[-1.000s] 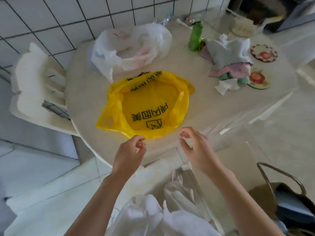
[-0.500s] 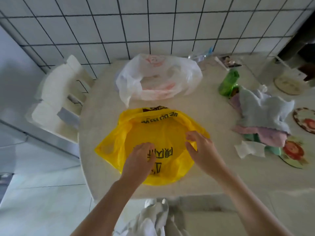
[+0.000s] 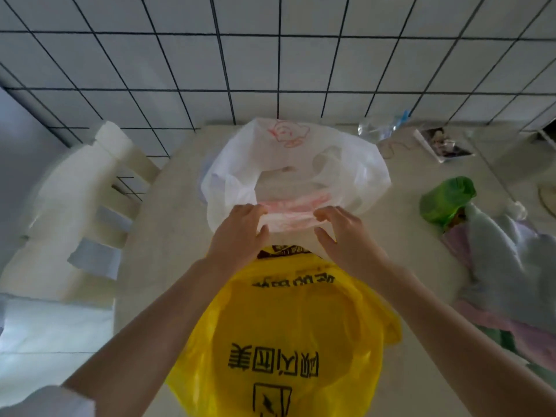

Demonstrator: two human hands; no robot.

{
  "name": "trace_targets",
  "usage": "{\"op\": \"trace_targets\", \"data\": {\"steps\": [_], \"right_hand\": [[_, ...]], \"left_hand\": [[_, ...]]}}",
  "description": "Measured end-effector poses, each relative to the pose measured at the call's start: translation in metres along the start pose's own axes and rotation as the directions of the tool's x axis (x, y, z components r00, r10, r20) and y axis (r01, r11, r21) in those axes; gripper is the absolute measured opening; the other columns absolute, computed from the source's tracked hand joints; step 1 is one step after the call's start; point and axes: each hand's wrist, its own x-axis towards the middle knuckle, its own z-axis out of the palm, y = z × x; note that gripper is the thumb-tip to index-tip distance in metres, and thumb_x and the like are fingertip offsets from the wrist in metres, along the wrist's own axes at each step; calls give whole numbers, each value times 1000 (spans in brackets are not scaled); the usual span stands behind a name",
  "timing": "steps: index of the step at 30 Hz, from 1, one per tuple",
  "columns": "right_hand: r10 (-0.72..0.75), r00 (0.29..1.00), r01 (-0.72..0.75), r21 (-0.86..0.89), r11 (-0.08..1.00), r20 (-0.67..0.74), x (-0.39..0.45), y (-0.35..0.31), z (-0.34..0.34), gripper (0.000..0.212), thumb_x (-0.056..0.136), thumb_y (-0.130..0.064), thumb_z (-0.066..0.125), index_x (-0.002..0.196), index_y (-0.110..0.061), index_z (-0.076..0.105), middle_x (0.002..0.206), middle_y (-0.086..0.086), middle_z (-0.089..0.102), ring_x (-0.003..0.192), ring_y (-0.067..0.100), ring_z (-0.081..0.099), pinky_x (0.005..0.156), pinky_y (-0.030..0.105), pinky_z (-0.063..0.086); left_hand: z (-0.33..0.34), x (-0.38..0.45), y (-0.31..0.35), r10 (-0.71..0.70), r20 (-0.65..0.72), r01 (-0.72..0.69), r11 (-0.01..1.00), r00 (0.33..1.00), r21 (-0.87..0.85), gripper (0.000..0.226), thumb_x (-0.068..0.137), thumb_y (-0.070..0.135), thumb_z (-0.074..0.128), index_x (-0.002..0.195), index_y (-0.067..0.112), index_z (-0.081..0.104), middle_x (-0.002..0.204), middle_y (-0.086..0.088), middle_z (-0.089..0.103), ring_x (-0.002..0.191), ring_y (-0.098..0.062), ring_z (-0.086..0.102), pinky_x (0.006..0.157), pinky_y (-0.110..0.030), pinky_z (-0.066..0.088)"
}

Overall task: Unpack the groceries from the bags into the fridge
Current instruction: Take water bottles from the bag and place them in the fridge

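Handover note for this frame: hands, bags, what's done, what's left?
Left hand and right hand: both at the near rim of the white bag, fingers curled on the plastic, seemingly pulling it open.
Yellow bag: lies flat on the table nearer the person, looks emptied.
Contents of the white bag: not clear.
Left: empty the white bag into the fridge, which is out of view.

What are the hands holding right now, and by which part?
Both hands are on the white bag, at its near rim. The left hand and the right hand each pinch that crumpled edge between fingers and thumb. The yellow bag lies untouched.
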Motion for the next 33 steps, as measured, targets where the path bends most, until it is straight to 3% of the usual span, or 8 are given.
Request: {"op": "trace_targets", "data": {"steps": [6, 12, 15, 18, 21, 24, 27, 33], "right_hand": [[-67, 997, 70, -144, 987, 28, 88, 10, 7, 35, 95, -20, 50, 128, -10, 51, 132, 6, 52, 123, 24, 45, 104, 36, 37], [-154, 986, 163, -219, 962, 61, 163, 27, 24, 30, 94, -16, 52, 123, -6, 54, 132, 8, 47, 124, 25, 40, 102, 29, 34], [-213, 969, 241, -310, 920, 121, 201, 41, 31, 28, 93, -15, 51, 119, -6, 57, 136, 12, 45, 129, 31, 35, 105, 33, 31], [-241, 952, 297, -370, 880, 191, 231, 55, 35, 24, 91, -15, 52, 111, -9, 64, 142, 13, 42, 135, 36, 29, 107, 46, 36], [-316, 909, 407, -423, 810, 271, 253, 64, 41, 19, 83, -8, 58, 99, -8, 68, 146, 16, 38, 138, 44, 25, 106, 58, 33], [-353, 834, 544, -529, 652, 424, 271, 74, 50, 23, 78, -8, 61, 98, -16, 67, 157, 8, 22, 145, 41, 9, 115, 62, 7], [-372, 788, 614, -595, 518, 491, 289, 92, 58, 25, 71, -12, 68, 96, -15, 70, 153, 10, 33, 141, 43, 21, 109, 65, 8], [-332, 917, 388, -683, 619, 220, 333, 102, 57, 52, 82, -4, 52, 134, -7, 48, 154, 8, 29, 140, 39, 26, 108, 66, 18]], "left_hand": [[6, 76, -29, 147, 94, -161, 973, 985, 167, 27, 96, 16, 49, 121, 7, 57, 120, -7, 60, 123, -21, 46, 98, -29, 40], [18, 125, -48, 104, 270, -199, 914, 957, 353, 23, 90, 9, 46, 109, 3, 57, 114, -10, 59, 115, -23, 48, 94, -33, 45], [25, 146, -51, 87, 289, -205, 890, 954, 408, 31, 93, 25, 47, 112, 4, 59, 116, -11, 60, 119, -25, 49, 95, -34, 44], [33, 161, -60, -14, 338, -170, 843, 941, 510, 49, 93, 42, 47, 130, 11, 54, 140, -11, 49, 143, -28, 27, 115, -43, 25], [32, 174, -75, -179, 422, -120, 797, 889, 592, 57, 97, 51, 38, 143, 18, 43, 160, -4, 16, 149, -28, -4, 118, -53, -2], [32, 180, -93, -272, 394, -79, 729, 878, 679, 62, 95, 56, 38, 146, 21, 36, 163, -3, -6, 146, -34, -19, 113, -58, -12], [27, 187, -110, -340, 307, -10, 656, 889, 755, 71, 93, 54, 47, 150, 18, 24, 161, -3, -19, 144, -38, -24, 114, -61, -9], [25, 214, -135, -339, 123, 173, 718, 933, 674, 87, 91, 44, 55, 154, 18, 1, 159, 0, -23, 146, -35, -18, 119, -54, 3]]}}
